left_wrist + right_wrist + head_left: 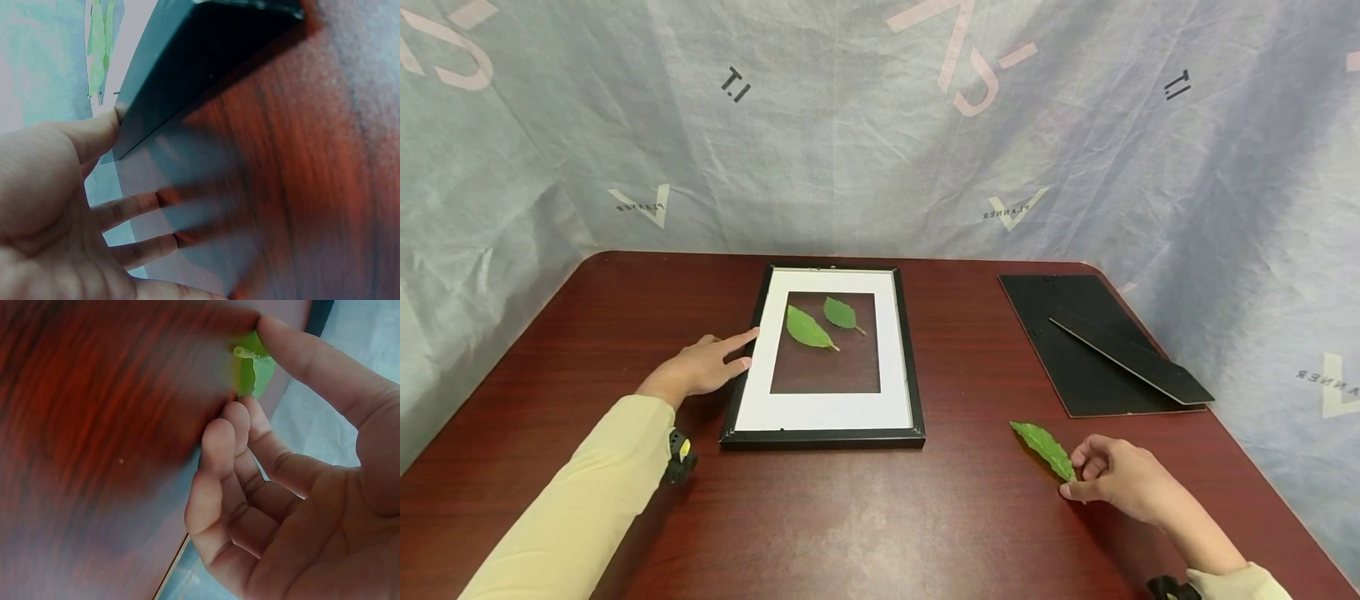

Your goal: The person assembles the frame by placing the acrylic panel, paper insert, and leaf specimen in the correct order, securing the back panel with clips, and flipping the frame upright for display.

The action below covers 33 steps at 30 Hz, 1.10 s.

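Your right grip [1126, 479] pinched the loose leaf's [1046, 448] base, likely for control; your spread left grip [700, 367] seemingly steadied the frame [823, 438].

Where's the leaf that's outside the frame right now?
In the head view, the loose leaf is at the lower right, in the grip of the right hand, right of the frame and nearer the camera than the black panel.

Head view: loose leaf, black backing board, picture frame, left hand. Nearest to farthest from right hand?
1. Loose leaf, at the right hand.
2. Black backing board, table's right side.
3. Picture frame, left of the board.
4. Left hand, at the frame's left edge.
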Each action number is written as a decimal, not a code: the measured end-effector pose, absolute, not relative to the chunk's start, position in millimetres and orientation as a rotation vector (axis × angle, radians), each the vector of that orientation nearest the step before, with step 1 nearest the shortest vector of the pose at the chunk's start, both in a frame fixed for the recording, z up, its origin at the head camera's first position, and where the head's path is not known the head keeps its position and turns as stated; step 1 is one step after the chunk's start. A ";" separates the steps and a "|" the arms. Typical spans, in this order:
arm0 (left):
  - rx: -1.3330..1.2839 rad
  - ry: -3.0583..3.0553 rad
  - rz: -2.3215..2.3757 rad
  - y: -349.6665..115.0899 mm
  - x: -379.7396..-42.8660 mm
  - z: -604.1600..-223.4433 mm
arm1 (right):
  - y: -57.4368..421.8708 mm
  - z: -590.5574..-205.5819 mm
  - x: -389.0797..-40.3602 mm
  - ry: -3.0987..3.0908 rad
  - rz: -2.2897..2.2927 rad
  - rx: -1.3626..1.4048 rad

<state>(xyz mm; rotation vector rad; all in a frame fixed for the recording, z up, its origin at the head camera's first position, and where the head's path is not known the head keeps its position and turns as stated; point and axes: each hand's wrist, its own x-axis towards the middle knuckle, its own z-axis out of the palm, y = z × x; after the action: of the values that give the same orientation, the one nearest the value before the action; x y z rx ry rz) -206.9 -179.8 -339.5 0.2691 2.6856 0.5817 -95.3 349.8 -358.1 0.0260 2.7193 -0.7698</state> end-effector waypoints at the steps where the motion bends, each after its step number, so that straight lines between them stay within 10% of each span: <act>1: 0.270 2.686 0.580 -179.8 -207.0 -339.6 | 349.9 -357.8 -95.8 2.718 -0.758 0.024; 33: 0.275 2.677 0.583 -181.7 -208.8 -341.5 | 344.6 -350.3 -99.5 2.876 -0.633 -0.122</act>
<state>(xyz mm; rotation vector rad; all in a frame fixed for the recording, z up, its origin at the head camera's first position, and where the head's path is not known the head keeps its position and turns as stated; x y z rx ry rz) -208.8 -181.7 -341.5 0.2752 2.6772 0.5834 -99.5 344.6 -350.3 -0.1223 2.8765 -0.6333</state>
